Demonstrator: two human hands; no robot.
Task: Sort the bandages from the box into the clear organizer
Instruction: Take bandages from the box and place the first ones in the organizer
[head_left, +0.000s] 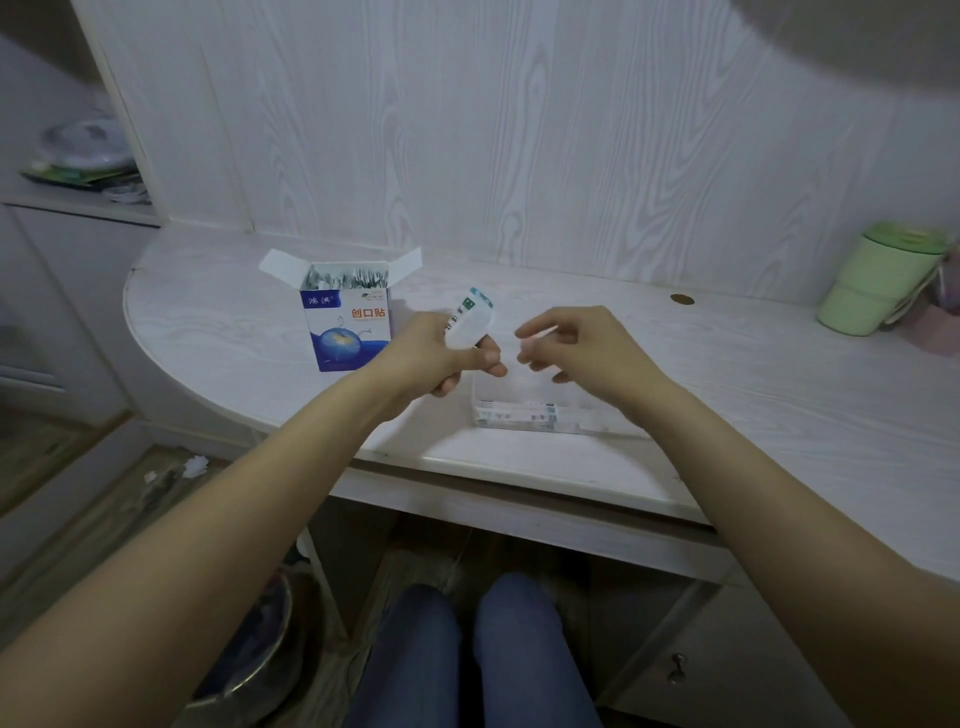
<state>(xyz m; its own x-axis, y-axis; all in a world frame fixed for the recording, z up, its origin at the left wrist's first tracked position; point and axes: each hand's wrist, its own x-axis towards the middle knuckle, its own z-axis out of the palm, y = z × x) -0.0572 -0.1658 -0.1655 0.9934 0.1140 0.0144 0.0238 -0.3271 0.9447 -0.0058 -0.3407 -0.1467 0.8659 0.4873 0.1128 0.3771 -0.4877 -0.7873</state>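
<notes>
Well, starting at the upper left of the frame, I see a shelf (78, 200) holding a blurred heap of packets that I cannot identify; lower left, on the floor, a metal bowl (249, 670) sits under the table (779, 395); moving right, the bandage box (349, 319) stands upright on the table at centre left, its top flaps spread open and the wrapped bandages inside (347, 278) showing above the rim; just right of the box, my left hand (441, 358) is raised above the table, its fingers (485, 358) curled round a small stack of white bandages (467, 322) that sticks up out of the grip; at centre, my right hand (571, 345) hovers near the left one, apart from it, its fingers loosely bent and holding nothing that I can make out; below both hands the clear organizer (524, 410) rests on the table, with a row of bandages lying in its near compartment; far right, a pale green cup (878, 283) stands near the wall.
</notes>
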